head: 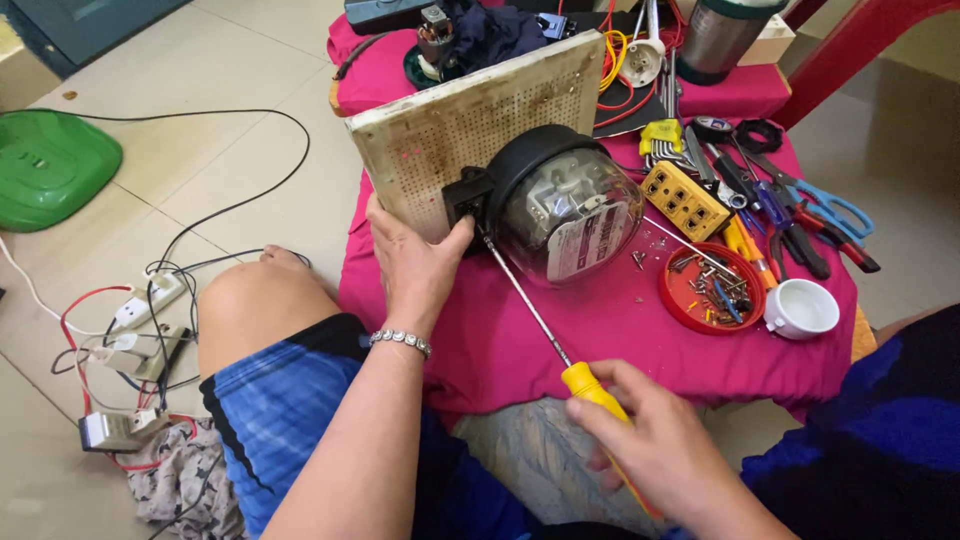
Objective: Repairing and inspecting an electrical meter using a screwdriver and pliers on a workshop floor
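Left hand (415,265) grips the edge of an upright perforated cream board (470,125) bearing a glass-domed black meter (560,205). Right hand (665,450), closed around a yellow-handled screwdriver (590,385), points its shaft at the meter's base, just beside the left thumb.

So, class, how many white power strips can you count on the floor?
2: one power strip by the knee, another power strip just below it among the wires. Others may be hidden.

Single head-worn view, steeply downward and close over the pink-clothed table (620,330).
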